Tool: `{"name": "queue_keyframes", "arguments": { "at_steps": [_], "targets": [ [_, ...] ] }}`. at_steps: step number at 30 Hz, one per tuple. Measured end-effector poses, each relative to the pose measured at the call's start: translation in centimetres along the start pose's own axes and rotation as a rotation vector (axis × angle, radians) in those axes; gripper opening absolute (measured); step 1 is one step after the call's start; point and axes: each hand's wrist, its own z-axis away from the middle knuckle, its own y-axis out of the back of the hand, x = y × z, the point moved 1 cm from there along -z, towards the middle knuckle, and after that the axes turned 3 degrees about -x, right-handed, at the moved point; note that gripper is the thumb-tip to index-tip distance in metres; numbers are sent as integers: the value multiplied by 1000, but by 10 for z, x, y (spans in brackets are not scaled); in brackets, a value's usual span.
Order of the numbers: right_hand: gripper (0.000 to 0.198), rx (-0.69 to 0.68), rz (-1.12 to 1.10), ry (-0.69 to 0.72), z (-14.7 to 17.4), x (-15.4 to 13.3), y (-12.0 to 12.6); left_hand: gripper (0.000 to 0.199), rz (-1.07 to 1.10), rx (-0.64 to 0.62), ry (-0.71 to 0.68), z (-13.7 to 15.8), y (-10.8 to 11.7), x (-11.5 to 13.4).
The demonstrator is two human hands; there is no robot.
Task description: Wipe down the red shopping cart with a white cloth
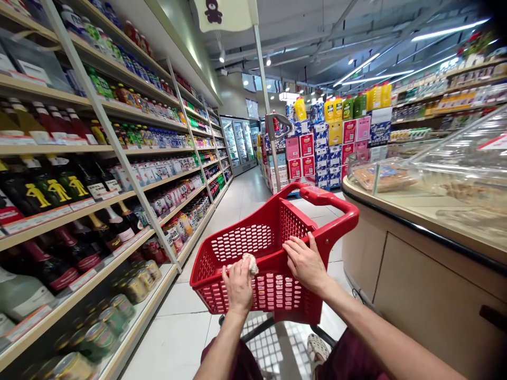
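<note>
A red plastic shopping cart (237, 240) with perforated walls stands side-on before me, its handle at the right. My left hand (238, 287) is closed on a crumpled whitish cloth (251, 264) at the top of the near basket wall; most of the cloth is hidden behind the fingers. Closer to the handle, my right hand (304, 263) grips the same near rim, thumb up and fingers bent over the edge. Inside the basket, a red perforated panel (295, 219) rises at the handle end.
Shelves of bottles and cans (158, 142) run along the left. A rounded counter (415, 264) with packed food (384, 177) borders the right. Stacked cartons (304, 155) and a grey pole (262, 68) stand ahead. Glass-door fridges (237, 140) line the aisle's far end.
</note>
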Motion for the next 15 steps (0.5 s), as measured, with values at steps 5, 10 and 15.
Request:
{"name": "queue_keyframes", "arguments": {
  "at_steps": [5, 10, 15],
  "targets": [
    [30, 11, 11, -7, 0, 5, 3, 35, 81, -57, -70, -13, -5, 27],
    [31, 55, 39, -69, -1, 21, 11, 34, 49, -36, -56, -7, 4, 6],
    [30, 56, 32, -25, -1, 16, 9, 34, 8, -30, -141, -22, -7, 40]
  ]
}}
